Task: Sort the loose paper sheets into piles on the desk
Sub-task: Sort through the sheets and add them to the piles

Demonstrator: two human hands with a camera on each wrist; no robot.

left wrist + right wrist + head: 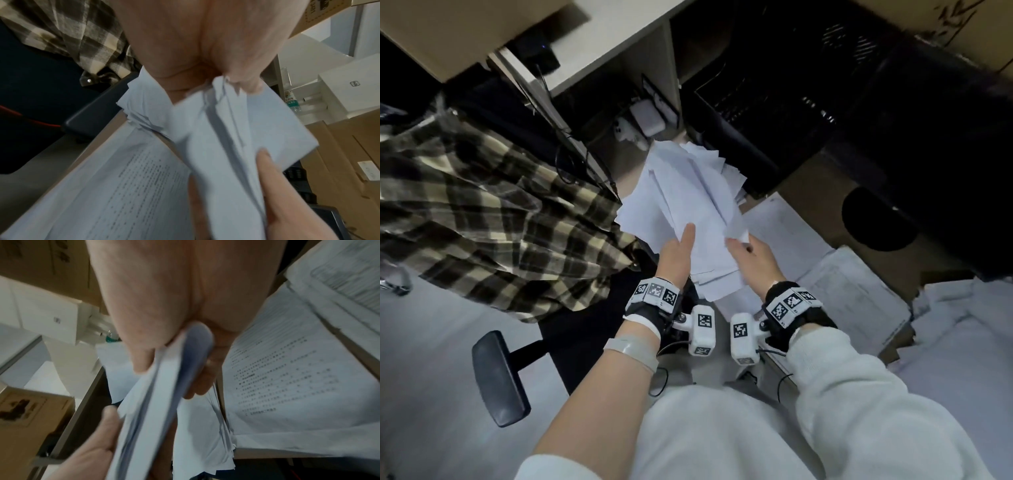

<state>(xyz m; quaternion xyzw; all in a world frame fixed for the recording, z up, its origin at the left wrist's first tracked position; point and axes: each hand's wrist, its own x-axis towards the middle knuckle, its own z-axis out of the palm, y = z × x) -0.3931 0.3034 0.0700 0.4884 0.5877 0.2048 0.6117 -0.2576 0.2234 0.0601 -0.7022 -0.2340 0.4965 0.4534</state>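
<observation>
Fingers (690, 233) of both hands grip paper sheaf (681, 192), long axis pointing away

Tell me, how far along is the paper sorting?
Partly done: printed white sheets already lie laid out on the desk. In hand: the left hand and right hand together grip a thick, uneven bundle of blank white paper. That bundle remains to be sorted.

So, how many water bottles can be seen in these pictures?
1. The water bottle stands far back beside the white boxes, past the held paper sheets. The right wrist view shows the same bottle, blurred. Others may be hidden behind boxes.
</observation>
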